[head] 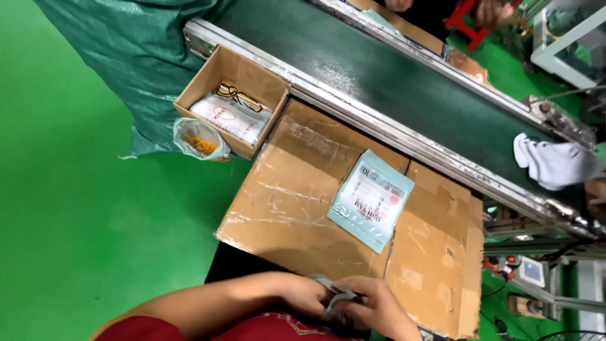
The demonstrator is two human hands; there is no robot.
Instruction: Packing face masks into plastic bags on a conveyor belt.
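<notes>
Holding a small grey piece [334,297] low at your lap, you are pinching it between both hands: your left hand [303,293] is closing its grip on one end, your right hand [372,306] on the other. Just beyond, a pale blue packet [371,200] is lying flat on the cardboard-covered bench [297,189], beside the conveyor belt [391,82].

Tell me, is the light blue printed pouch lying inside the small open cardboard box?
No, the light blue pouch lies flat on the taped cardboard worktop, apart from the small open box at its far left corner.
</notes>
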